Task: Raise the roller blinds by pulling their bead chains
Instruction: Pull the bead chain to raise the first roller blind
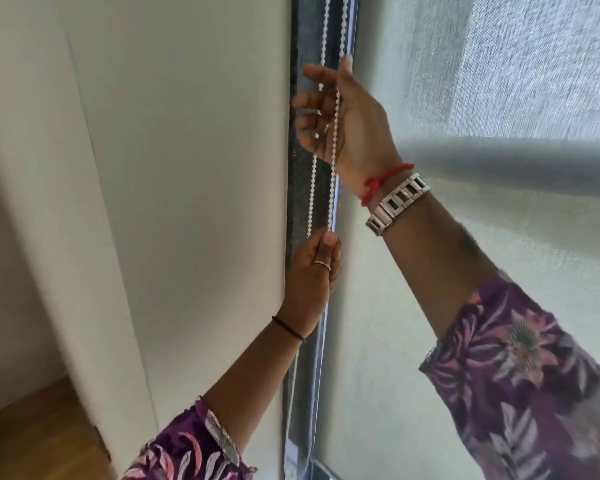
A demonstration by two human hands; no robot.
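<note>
Two strands of white bead chain (333, 188) hang in the dark gap between the pale wall (187, 168) and the roller blind (430, 306). Right hand (347, 123) is uppermost: the strand nearer the blind runs down across its palm, thumb and forefinger closing on it, remaining fingers loosely curled and spread. Left hand (312, 275) sits below, thumb and forefinger pinching the same strand at the fingertips. The second strand passes just behind the right fingers, apparently untouched.

Judged handling: light, limp, non-rigid; smooth beads likely slip through a loose pinch, so hold between beads, pulling straight down along the strand. Blind fabric looks thin and light.

Count: one blind visible, one chain loop showing two strands, two hands, one metal watch strap (397, 204).
</note>
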